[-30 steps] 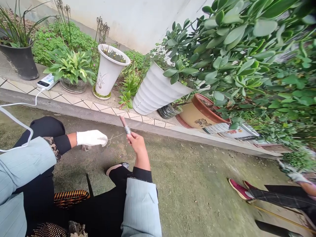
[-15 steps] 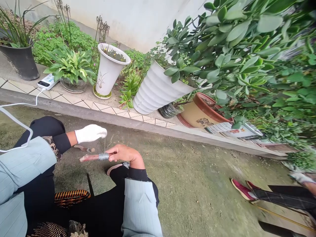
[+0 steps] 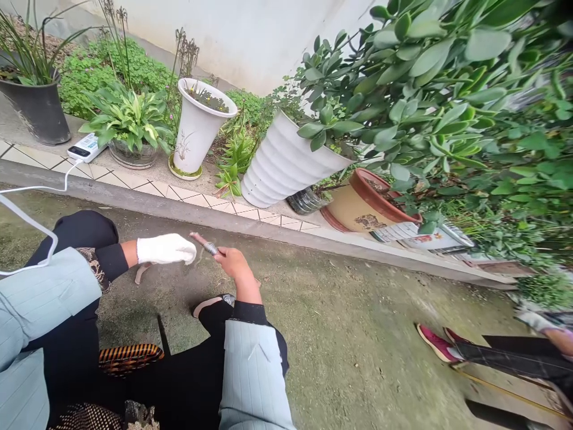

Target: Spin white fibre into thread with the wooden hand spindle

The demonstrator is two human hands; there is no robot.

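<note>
- Right hand (image 3: pixel 233 264), bare, closed around a reddish wooden stick (image 3: pixel 199 239) with silver winding (image 3: pixel 210 248), above the concrete ground (image 3: pixel 340 334)
- Left hand (image 3: pixel 165 249), white-gloved, curled shut just beside the stick; whatever it pinches is too fine to tell
- Power bank (image 3: pixel 86 148) beyond the tiled kerb (image 3: pixel 147 190), its print unreadable

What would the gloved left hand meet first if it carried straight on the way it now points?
The gloved left hand points at the bare right hand, which grips a silver-wrapped stick. The right hand looks first in line, though depth is unclear, and the stick's tip sits slightly above that line.
</note>
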